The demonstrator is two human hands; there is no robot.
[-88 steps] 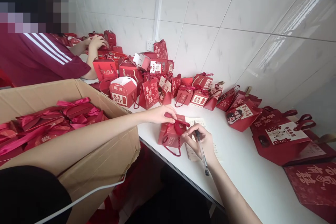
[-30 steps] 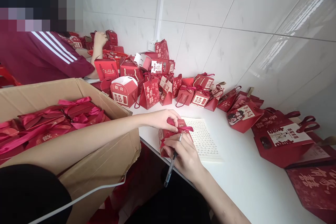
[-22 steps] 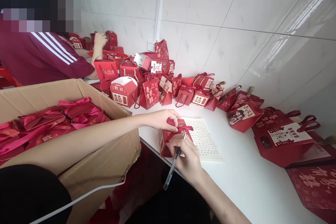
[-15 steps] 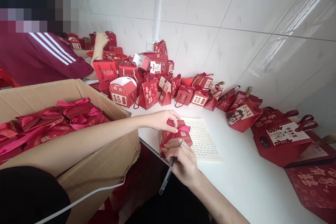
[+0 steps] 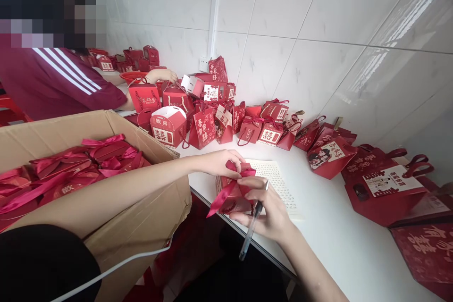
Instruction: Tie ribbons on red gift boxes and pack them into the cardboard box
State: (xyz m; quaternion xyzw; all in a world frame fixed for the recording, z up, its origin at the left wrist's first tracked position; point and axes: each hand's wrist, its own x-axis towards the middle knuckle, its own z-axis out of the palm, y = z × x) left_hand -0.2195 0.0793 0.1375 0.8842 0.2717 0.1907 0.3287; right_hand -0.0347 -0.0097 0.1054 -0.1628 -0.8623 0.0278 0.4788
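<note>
A small red gift box [image 5: 235, 200] stands at the table's near edge, partly over a sheet of handwritten paper [image 5: 278, 181]. At its top my left hand [image 5: 222, 163] is closed, pinching the bright pink-red ribbon [image 5: 220, 200], one tail of which hangs down the near left side. My right hand [image 5: 272, 210] keeps a clear-barrelled pen [image 5: 250, 233] tucked between its fingers. Its fingertips reach the box's top right by the ribbon, while the thumb lies low by the box's front. Whether those fingertips also grip ribbon is hidden.
An open cardboard box [image 5: 148, 231] of ribboned red boxes stands at left, under my left forearm. Several red gift boxes [image 5: 168, 127] line the wall, and red gift bags [image 5: 385, 193] stand at right. A co-worker's hand [image 5: 161, 75] is beside a red basket [image 5: 132, 76]. A white cable [image 5: 116, 271] crosses below.
My right hand has moved from the box's near left side to its right, carrying the pen, and its fingers have spread. A ribbon tail now hangs at left. The co-worker's hand has lowered.
</note>
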